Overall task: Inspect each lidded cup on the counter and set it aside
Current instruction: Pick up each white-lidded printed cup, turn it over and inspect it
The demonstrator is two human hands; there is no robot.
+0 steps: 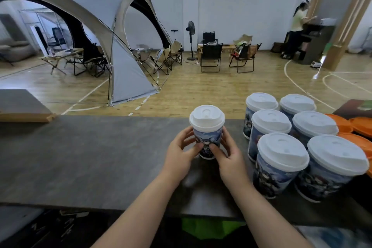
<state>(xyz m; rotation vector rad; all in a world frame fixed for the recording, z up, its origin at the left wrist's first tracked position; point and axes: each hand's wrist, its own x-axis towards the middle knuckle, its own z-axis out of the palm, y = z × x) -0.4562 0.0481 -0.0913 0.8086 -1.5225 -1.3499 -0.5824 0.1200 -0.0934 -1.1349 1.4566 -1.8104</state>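
Item: blue-printed paper cup with white plastic lid [207, 137], upright mid grey table [80, 157] | Grip: your left hand [179, 154] and right hand [229, 158] clasp its wall | Handling: likely light, crushable; hold sidewall, not lid.

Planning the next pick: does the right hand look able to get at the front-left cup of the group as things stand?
Probably yes, once freed: the right hand now grips the single cup, but only bare counter lies between it and the front-left cup.
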